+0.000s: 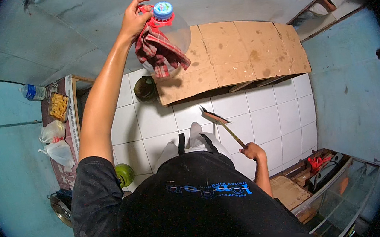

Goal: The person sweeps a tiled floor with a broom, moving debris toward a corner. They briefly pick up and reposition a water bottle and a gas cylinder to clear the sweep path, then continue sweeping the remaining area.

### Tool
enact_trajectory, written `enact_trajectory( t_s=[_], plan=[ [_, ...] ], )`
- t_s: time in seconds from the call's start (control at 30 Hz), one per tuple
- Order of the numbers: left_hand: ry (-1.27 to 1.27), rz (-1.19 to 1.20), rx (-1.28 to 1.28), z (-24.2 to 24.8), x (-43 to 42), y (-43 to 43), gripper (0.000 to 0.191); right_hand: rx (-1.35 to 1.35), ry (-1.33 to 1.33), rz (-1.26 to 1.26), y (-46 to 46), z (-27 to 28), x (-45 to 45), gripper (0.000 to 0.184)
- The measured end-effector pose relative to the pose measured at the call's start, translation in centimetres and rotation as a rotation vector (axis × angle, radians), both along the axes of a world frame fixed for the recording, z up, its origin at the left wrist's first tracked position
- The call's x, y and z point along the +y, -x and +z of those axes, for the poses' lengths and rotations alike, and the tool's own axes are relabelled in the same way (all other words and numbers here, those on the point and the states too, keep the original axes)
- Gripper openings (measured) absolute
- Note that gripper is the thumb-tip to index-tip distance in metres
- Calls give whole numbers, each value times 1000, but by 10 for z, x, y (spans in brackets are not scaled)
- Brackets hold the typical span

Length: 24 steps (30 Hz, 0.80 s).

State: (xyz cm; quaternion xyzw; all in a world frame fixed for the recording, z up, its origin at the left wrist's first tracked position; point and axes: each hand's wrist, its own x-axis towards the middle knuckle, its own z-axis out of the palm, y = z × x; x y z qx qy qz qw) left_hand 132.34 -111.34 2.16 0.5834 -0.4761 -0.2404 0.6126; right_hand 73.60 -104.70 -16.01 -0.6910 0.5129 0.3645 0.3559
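Note:
My raised left hand point(136, 18) is at the neck of a large clear plastic water jug point(180, 29), with its fingers on the red plastic handle point(166, 22). A blue cap point(163, 10) closes the jug. Below my fingers, a red checked cloth point(158, 49) hangs against the jug's side. My right hand point(254, 151) grips the patterned handle point(234, 135) of a broom. The broom's orange head point(215, 117) with dark bristles is down at the white tiled floor point(263, 121), ahead of my feet.
A low bench covered with stained cardboard point(248, 50) runs along the wall ahead. Beside its left end stands a dark round gas cylinder point(145, 88); a green cylinder point(125, 175) is nearer me. Food and bags point(58, 153) lie on the left table. A glass display case point(344, 196) stands at right.

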Motion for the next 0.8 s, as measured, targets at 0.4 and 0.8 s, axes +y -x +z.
enact_trajectory(
  t_s=[0.4, 0.8],
  plan=[
    [-242, 445, -302, -63, -102, -32, 48, -38, -44, -152, 1, 19, -27, 49],
    [-306, 760, 86, -52, 17, -36, 65, 2, 16, -22, 5, 10, -16, 55]
  ],
)
